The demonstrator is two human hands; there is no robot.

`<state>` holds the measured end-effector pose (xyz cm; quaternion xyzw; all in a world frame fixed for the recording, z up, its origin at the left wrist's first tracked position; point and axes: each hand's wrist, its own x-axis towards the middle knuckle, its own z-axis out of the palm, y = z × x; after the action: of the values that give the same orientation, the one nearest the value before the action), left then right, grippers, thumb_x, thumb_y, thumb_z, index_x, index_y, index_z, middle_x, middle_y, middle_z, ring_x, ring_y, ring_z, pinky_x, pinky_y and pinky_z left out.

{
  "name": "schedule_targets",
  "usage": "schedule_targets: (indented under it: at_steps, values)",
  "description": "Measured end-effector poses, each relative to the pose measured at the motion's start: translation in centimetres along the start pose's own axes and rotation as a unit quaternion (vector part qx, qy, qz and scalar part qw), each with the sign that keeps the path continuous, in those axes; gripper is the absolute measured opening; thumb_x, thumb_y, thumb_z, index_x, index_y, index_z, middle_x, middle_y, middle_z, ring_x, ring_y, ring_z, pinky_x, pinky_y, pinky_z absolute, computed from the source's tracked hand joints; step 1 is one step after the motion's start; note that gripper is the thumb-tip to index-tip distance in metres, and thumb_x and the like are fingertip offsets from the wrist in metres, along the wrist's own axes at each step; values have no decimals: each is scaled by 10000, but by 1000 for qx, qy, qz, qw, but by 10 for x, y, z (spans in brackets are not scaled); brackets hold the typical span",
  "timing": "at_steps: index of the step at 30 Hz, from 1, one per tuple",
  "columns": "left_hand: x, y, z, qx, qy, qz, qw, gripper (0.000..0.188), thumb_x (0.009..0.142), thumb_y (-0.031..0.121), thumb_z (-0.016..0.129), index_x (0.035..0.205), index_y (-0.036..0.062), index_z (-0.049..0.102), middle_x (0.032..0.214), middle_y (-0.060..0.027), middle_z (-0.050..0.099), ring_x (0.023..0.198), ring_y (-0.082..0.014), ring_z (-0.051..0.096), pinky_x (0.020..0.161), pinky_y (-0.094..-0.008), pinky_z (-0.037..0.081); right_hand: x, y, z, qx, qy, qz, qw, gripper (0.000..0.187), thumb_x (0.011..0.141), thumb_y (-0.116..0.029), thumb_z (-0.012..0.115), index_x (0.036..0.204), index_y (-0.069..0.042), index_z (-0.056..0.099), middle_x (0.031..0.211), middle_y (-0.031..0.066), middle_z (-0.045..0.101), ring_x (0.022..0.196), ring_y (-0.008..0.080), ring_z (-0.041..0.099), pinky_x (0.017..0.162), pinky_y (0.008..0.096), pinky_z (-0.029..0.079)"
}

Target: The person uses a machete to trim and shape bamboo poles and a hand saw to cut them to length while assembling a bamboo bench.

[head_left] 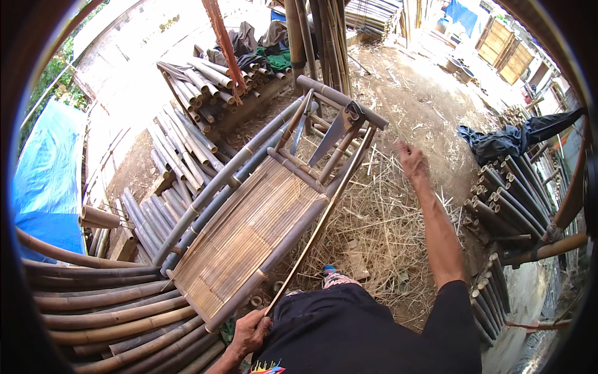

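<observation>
A long thin bamboo strip (303,254) slants along the near side of a bamboo bench (240,234) with a slatted top. My left hand (250,331) is closed around the strip's lower end, close to my body. The strip's far end reaches up beside the bench's end frame. My right hand (413,163) is stretched out in the air to the right of that frame, fingers curled in, nothing visible in them. A handsaw (329,140) with a dark handle hangs on the end frame, blade pointing down. Another metal blade (301,121) hangs beside it.
Bamboo poles (118,302) lie at lower left, with cut lengths (180,146) stacked behind the bench. Straw-like shavings (380,230) cover the ground. More poles (514,196) and a dark cloth (517,134) are at right. A blue tarp (50,168) hangs at far left.
</observation>
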<state>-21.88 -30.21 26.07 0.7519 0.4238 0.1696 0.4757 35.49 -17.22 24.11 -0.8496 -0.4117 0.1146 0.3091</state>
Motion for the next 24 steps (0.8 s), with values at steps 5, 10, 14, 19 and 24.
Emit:
schedule_targets:
  at_steps: [5,10,14,19,24]
  values:
    - [68,49,-3,-235,-29,-169,957,383,1041,247,419,1330,15,517,652,-17,564,471,-71,500,428,-210,413,-77,-68,8,82,-23,-115,990,562,980,-597,368,858,-84,561,563,-29,454,418,75,374,323,280,304]
    - [152,78,12,-382,-21,-159,910,393,1038,255,447,1356,30,500,628,15,474,428,-52,402,379,-197,336,-207,-124,65,70,-45,-417,905,492,974,-539,460,874,-68,561,591,72,552,486,188,561,451,376,482]
    - [139,93,10,-392,2,-154,907,386,1037,229,467,1367,31,487,589,17,437,426,-56,372,378,-213,298,-184,-129,61,143,-104,-203,963,536,965,-575,450,863,-69,594,597,95,577,536,240,618,477,391,490]
    - [128,93,12,-359,0,-140,923,398,1033,218,476,1381,24,478,580,28,417,465,-53,385,404,-211,306,-202,-128,62,110,-20,-423,899,546,966,-570,454,864,-53,593,580,81,581,518,229,618,469,382,493]
    - [96,83,14,-327,-9,-134,935,392,1034,205,475,1373,6,490,593,43,406,488,-46,378,439,-207,312,-164,-106,59,111,-70,-247,960,517,971,-565,451,830,-80,559,564,26,543,434,138,513,412,358,480]
